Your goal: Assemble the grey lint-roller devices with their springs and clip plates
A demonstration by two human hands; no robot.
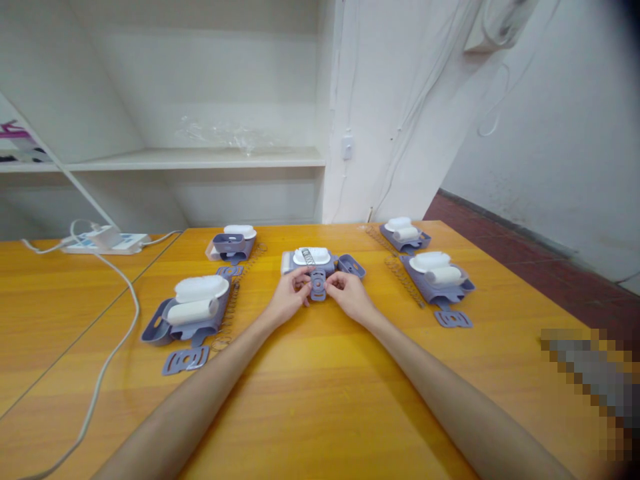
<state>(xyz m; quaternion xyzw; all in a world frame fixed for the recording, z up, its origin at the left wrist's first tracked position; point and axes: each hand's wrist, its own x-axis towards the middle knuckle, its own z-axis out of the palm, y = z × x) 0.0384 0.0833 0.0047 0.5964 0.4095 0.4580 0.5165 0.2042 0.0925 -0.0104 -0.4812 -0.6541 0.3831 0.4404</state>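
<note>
Between my two hands, a flat purple-grey plastic plate with curved slots (318, 285) is held up over the table. My left hand (293, 295) pinches its left edge, and my right hand (349, 295) pinches its right edge. A dark metal spring (307, 256) shows just above the plate, in front of a white oval piece (320, 255); whether the spring touches the plate I cannot tell. Right behind my hands lies a purple-grey plastic body (287, 261), partly hidden by them. A small purple-grey cup (352, 266) sits beside it, just beyond my right hand.
Similar sets of parts lie at left front (193, 310), left back (235, 243), right front (436, 275) and right back (404, 233). Long springs (404, 283) and slotted plates (453, 319) lie near them. A power strip (107, 241) and white cable (117, 340) occupy the left side.
</note>
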